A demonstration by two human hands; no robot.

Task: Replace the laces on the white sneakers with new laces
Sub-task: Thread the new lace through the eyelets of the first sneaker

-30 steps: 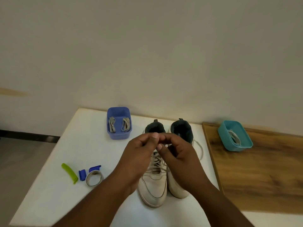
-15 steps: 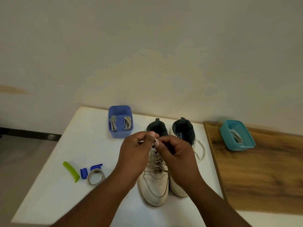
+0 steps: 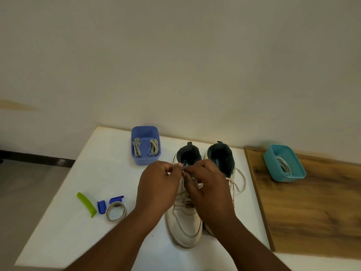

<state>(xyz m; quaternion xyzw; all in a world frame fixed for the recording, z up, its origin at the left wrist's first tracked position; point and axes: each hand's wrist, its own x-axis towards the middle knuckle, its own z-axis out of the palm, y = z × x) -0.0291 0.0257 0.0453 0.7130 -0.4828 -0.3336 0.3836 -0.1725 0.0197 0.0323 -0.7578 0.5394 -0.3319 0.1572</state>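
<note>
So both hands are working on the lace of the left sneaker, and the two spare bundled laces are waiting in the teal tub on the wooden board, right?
Not quite. The head view shows the two bundled laces in the blue tub on the white table. The teal tub holds one loose lace. Both the left hand and right hand do work the left sneaker lace.

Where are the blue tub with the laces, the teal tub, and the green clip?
blue tub [image 3: 146, 160]: head view, on its near front wall.
teal tub [image 3: 287, 178]: head view, on its near outer wall.
green clip [image 3: 86, 204]: head view, midway along its length.
</note>
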